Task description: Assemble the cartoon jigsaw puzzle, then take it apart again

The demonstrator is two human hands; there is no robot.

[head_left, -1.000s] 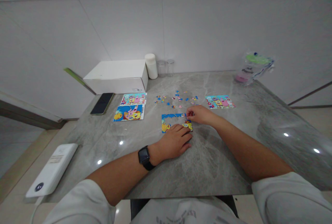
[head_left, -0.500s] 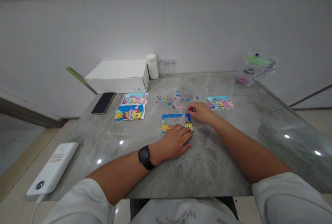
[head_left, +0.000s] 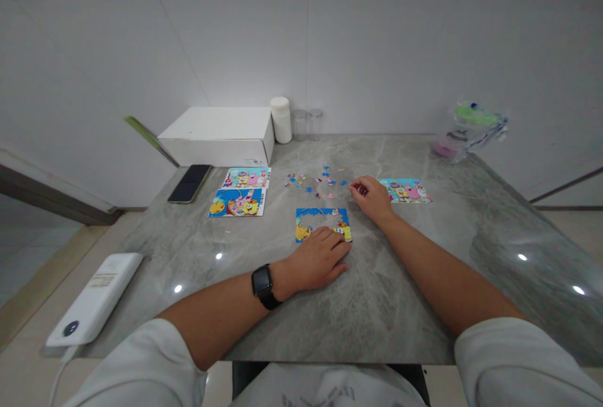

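Note:
In the head view, a partly filled jigsaw puzzle [head_left: 301, 231] with a blue cartoon picture lies in front of me. My left hand [head_left: 323, 257] rests flat over its lower edge, fingers stretched out. Beyond the puzzle, loose jigsaw pieces [head_left: 309, 189] are scattered across the grey table. My right hand [head_left: 371, 198] is at the right end of these pieces, thumb and fingers drawn together; whatever is between the fingertips is too small to make out. Right beside that hand lies a cartoon picture card [head_left: 409, 191], its left edge partly covered.
Two more picture cards, one pink-and-turquoise [head_left: 247, 177] and one blue [head_left: 238, 203], lie left, near a phone [head_left: 190, 184]. At the back stand a white box [head_left: 217, 134], a white bottle [head_left: 281, 121] and clear jars [head_left: 315, 124]. A plastic bag [head_left: 466, 134] and a power bank [head_left: 97, 297] flank the table.
My right hand has moved from the puzzle's upper right corner rightward and away from me, to the loose pieces. It now covers pieces seen earlier. The left hand stays on the puzzle.

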